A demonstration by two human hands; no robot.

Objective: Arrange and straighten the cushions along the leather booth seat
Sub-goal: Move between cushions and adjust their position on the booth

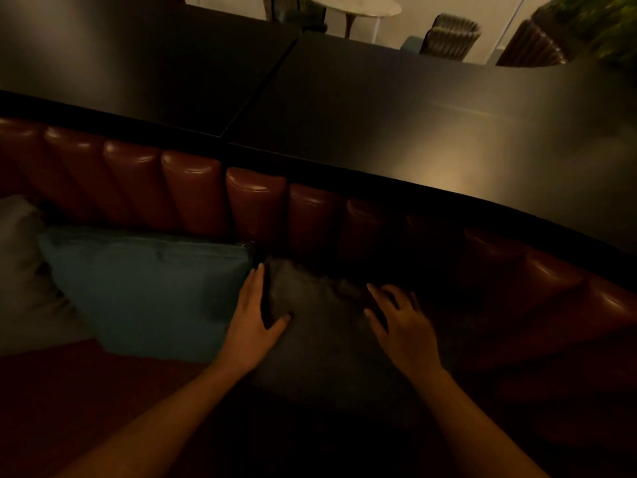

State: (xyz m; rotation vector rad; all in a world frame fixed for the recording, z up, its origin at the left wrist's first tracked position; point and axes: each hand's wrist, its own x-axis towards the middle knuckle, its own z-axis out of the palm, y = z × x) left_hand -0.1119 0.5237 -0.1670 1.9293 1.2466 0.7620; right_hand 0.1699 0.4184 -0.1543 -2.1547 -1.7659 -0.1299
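Note:
A dark grey cushion (pixel 327 336) leans against the tufted red-brown leather backrest (pixel 255 205) of the booth. My left hand (pixel 253 322) lies flat on the cushion's left edge, fingers straight, thumb spread onto the fabric. My right hand (pixel 403 326) rests on the cushion's right part with fingers apart. To the left, touching it, a blue cushion (pixel 148 291) stands against the backrest. A pale grey cushion (pixel 24 270) sits at the far left, partly behind the blue one. The red seat (pixel 69 381) shows in front of them.
A broad black ledge (pixel 379 125) runs along the top of the backrest. Beyond it stand a round white table (pixel 355 8), ribbed chairs (pixel 448 39) and green plants (pixel 593 22). The scene is dim and the seat to the right lies in deep shadow.

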